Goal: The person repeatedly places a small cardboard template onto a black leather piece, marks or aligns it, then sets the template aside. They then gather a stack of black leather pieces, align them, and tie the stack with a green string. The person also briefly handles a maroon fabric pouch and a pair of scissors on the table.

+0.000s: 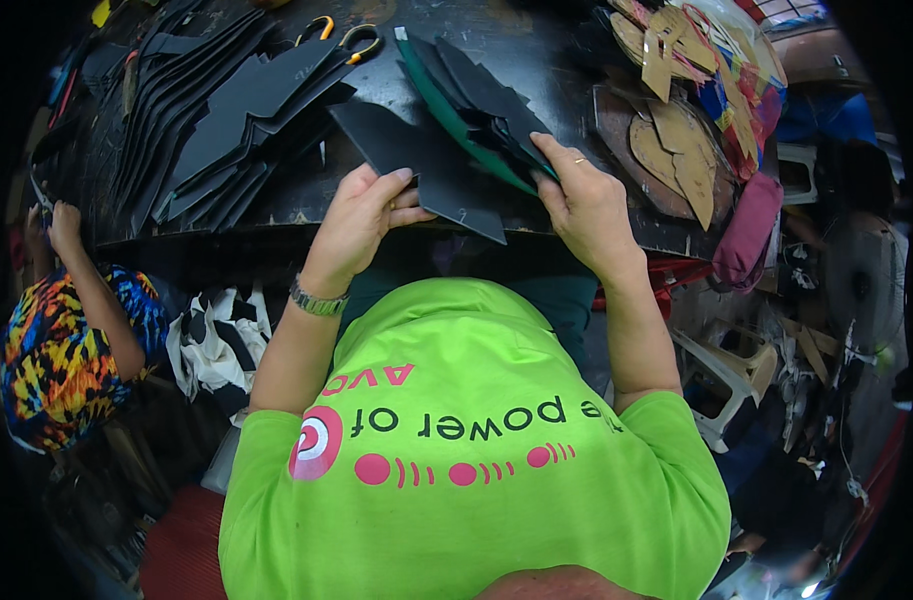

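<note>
My left hand [368,218] pinches a flat black cut piece [391,142] between thumb and fingers, holding it tilted over the table's near edge. A small pale mark shows near its lower corner. My right hand [584,200], with a ring on one finger, grips the near end of a small stack of black pieces [476,82]. Along the left side of that stack runs a dark green piece [444,112]. The held black piece lies close beside the stack, its lower part just left of the green one. Fingertips under both pieces are partly hidden.
Fanned stacks of black pieces [231,120] cover the table's left side. Orange-handled scissors [360,45] lie at the back. Brown card templates [676,150] and a maroon pouch [748,232] sit at right. At far left, another person's hand [66,228] holds something thin.
</note>
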Motion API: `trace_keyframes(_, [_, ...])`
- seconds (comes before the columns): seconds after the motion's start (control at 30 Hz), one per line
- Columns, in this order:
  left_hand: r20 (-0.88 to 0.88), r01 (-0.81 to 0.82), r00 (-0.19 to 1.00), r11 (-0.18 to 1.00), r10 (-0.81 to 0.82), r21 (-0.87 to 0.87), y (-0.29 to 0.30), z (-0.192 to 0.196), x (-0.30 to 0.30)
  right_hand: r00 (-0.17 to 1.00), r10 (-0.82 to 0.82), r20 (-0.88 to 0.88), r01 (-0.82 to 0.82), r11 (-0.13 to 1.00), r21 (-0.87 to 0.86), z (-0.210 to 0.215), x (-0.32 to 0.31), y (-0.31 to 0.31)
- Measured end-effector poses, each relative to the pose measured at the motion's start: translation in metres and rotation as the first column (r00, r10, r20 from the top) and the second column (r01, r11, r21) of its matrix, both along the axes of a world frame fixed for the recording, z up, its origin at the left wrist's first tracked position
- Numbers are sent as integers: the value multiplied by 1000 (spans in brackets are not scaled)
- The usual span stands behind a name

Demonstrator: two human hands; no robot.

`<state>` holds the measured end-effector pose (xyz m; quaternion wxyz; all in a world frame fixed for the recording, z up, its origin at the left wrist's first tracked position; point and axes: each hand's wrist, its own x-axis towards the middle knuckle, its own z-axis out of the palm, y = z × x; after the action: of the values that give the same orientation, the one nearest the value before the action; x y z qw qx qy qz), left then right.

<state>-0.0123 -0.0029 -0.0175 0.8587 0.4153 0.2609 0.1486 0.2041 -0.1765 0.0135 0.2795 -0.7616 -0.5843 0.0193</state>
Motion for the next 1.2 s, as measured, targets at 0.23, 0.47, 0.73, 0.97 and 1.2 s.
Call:
trace_keyframes(0.23, [67,30,997,998,-27,-47,-12,-5,15,997,20,-73,-16,998,57,-3,-13,6])
trace_keyframes(0.47, [95,36,995,995,-26,-97,-11,-8,14,934,-29,-355,49,998,45,-6,-14,1])
trace_keyframes(0.73, [113,45,993,993,-32,-112,-11,-6,18,970,96,-225,-78,993,86,-5,-11,2])
trace_keyframes(0.97, [145,60,989,991,-42,-123,-7,-9,18,979,199,-36,-201,975,-95,7,-12,1])
trace_keyframes(1.2, [43,34,999,997,-31,-63,-13,-6,19,976,111,185,-105,994,-43,-3,-29,10])
